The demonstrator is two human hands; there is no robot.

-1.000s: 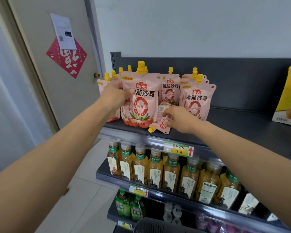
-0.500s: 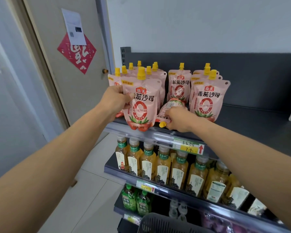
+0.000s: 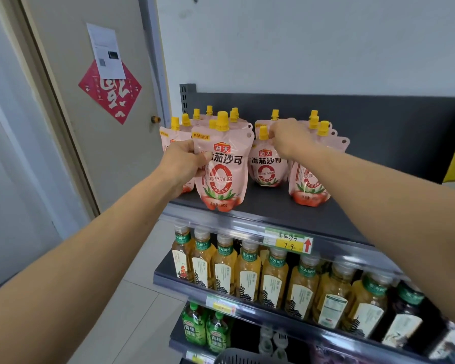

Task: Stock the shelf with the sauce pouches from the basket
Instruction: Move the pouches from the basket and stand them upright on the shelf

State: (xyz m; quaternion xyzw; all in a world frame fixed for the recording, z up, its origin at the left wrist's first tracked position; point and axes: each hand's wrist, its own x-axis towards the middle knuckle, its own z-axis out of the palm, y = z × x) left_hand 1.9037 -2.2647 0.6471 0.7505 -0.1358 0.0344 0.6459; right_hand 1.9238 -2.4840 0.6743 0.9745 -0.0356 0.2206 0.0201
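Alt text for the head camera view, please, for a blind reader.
Two bare hands arrange pink, yellow-capped sauce pouches on a dark shelf: the left hand grips the front pouch by its side, the right hand pinches the top of the middle pouch. Tea bottles line the shelf below.

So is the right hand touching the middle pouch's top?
Touching. The head view shows the right hand pinching the middle pouch beside its yellow cap; the left hand grips the front pouch.
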